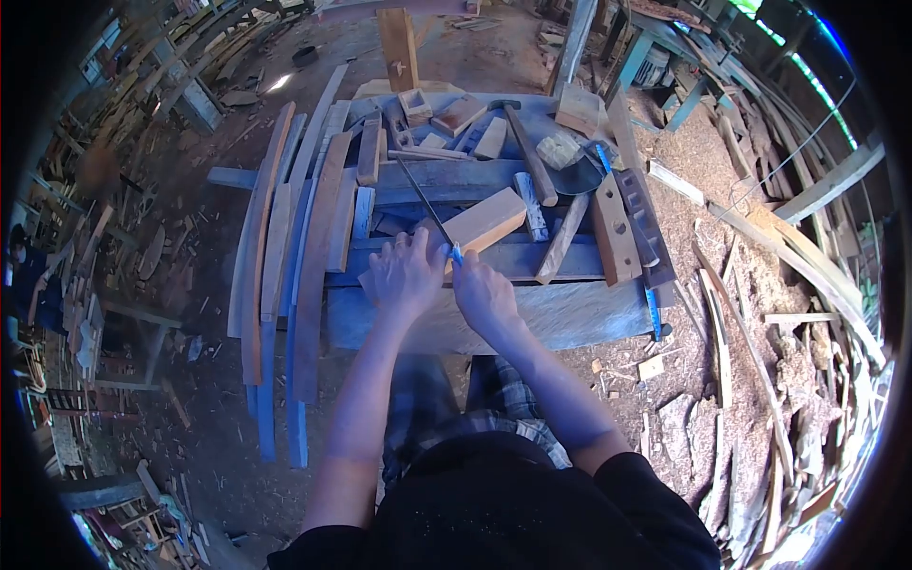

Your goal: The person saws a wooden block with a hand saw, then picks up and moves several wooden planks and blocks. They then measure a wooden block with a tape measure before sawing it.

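Note:
My right hand [486,296] is wrapped round the blue handle of a long tool with a thin dark blade [425,202]. The blade points away from me and to the left, seen nearly edge-on like a saw. A pale rectangular wooden block [489,220] lies at an angle on the workbench [399,318], just beyond my hands. Beside the blade, my left hand [407,273] bears down with bent fingers at the block's near left end, partly hiding it. The blade crosses close by that end.
A hammer [529,157], small wood pieces [490,139] and a block with holes [616,233] lie on the bench. Long boards [321,247] line its left side. An upright post [398,49] stands at the back. Sawdust and wood strips [717,337] cover the floor at right.

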